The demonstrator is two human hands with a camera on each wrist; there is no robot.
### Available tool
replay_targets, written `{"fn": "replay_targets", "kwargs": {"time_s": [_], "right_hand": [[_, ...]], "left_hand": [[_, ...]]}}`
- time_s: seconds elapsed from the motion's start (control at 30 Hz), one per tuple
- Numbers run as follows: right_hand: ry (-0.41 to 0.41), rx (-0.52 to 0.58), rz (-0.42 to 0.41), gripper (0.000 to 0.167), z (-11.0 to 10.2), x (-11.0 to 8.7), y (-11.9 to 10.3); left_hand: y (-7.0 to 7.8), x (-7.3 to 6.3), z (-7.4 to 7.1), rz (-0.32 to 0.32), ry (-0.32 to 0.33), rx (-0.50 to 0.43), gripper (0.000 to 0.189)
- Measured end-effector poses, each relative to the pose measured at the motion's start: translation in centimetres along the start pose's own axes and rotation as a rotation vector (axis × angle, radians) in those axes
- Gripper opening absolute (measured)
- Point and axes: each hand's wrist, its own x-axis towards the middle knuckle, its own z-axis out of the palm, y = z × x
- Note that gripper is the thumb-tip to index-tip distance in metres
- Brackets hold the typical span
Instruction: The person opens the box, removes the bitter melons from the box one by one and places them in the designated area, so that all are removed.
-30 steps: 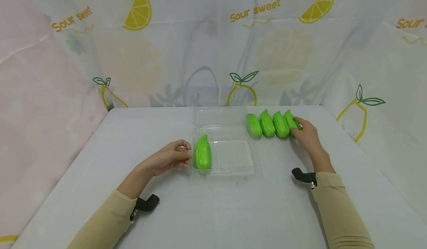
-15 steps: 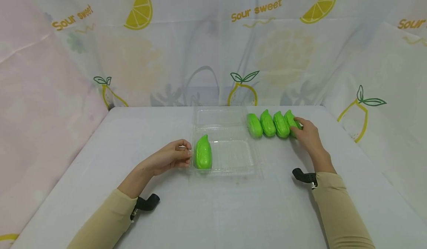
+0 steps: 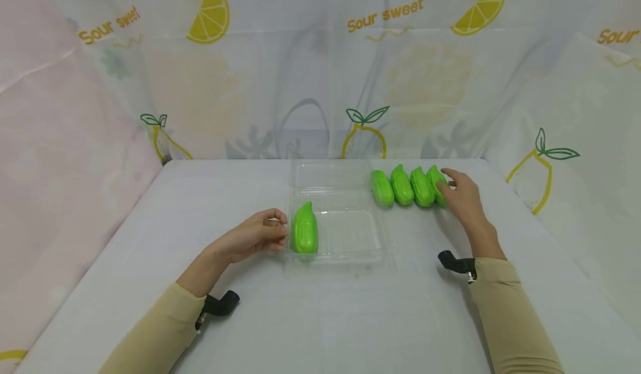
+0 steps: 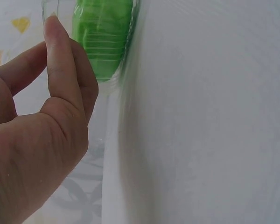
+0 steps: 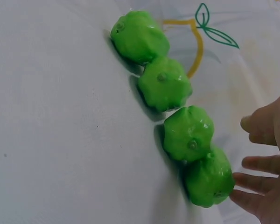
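Observation:
My left hand (image 3: 252, 234) pinches the left rim of a clear plastic clamshell box (image 3: 350, 235), whose lid (image 3: 330, 176) lies folded back behind it. Inside, against the left wall, lies one glossy green ridged bitter melon (image 3: 305, 229); its end also shows through the plastic in the left wrist view. Several more bitter melons (image 3: 401, 185) lie side by side in a row right of the lid. At the row's right end is my right hand (image 3: 462, 198), fingers spread. In the right wrist view, its fingertips (image 5: 240, 181) are at the side of the last bitter melon (image 5: 209, 178).
A white cloth covers the table (image 3: 320, 318). A patterned curtain (image 3: 300, 73) with lemon drawings hangs along the table's back edge and both sides. Black wrist cameras (image 3: 453, 264) sit at both cuffs.
The right hand's fingers have spread and loosened from the last bitter melon, which had been between them. The left hand and the box have stayed in place.

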Motion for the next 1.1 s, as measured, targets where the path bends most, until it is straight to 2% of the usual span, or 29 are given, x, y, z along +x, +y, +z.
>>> {"fn": "replay_targets", "kwargs": {"time_s": [0.27,0.57,0.87,1.1], "right_hand": [[0.032,0.001,-0.033,0.05,0.2,0.1,-0.8],[0.03,-0.007,-0.056,0.048,0.4,0.2,-1.4],[-0.034,0.025,-0.145,0.048,0.4,-0.2,-3.1],[-0.047,0.038,-0.198,0.047,0.5,-0.7,-4.4]], "left_hand": [[0.0,0.0,-0.1,-0.001,0.017,0.024,0.025],[0.0,-0.1,0.0,0.0,0.016,0.02,0.025],[0.0,-0.1,0.0,0.001,0.015,0.015,0.024],[0.0,0.1,0.0,-0.004,0.013,0.009,0.025]]}}
